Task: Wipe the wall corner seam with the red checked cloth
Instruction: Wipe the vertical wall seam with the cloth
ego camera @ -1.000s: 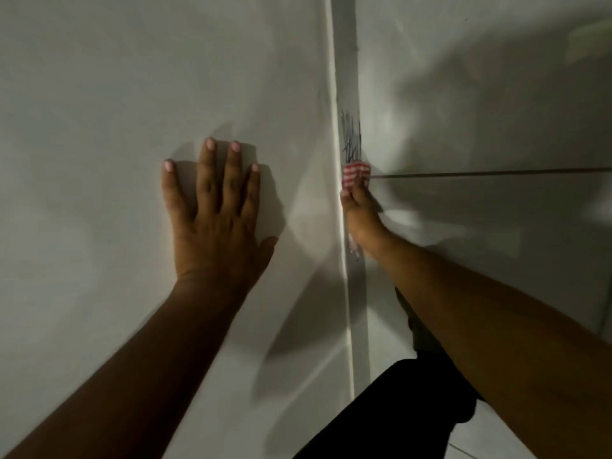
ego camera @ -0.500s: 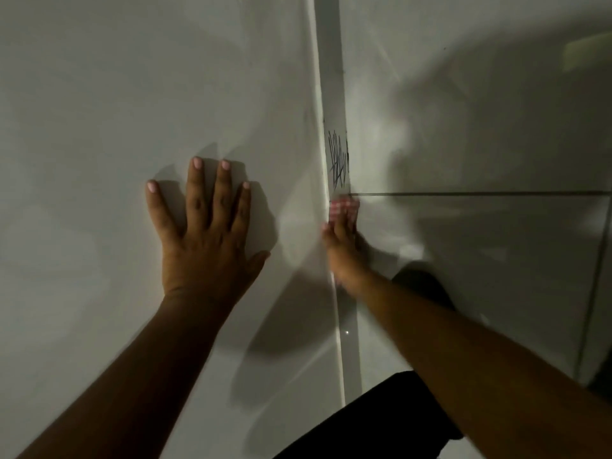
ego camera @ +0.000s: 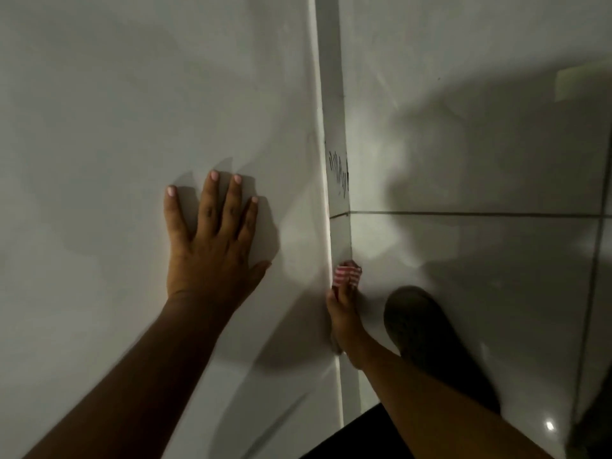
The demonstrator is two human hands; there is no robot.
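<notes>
Since the red checked cloth (ego camera: 347, 275) is soft and light — right hand (ego camera: 342, 313) keeps it bunched under fingertips against the corner seam (ego camera: 334, 240), left hand (ego camera: 212, 246) flat, empty.

Pale wall (ego camera: 116, 127) left of the corner seam (ego camera: 334, 233), glossy tile (ego camera: 463, 144) right. Bears dark scribble (ego camera: 338, 173), possibly pen. Carries the left hand (ego camera: 212, 253) pressed flat, and the red checked cloth (ego camera: 346, 275).

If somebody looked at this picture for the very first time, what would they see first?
Probably the left hand, spread flat on the pale grey wall in the middle. Next comes the small red-and-white checked cloth, which the right hand presses into the vertical corner seam with its fingers. Above the cloth, black scribbled pen marks stand on the narrow corner strip.
</notes>
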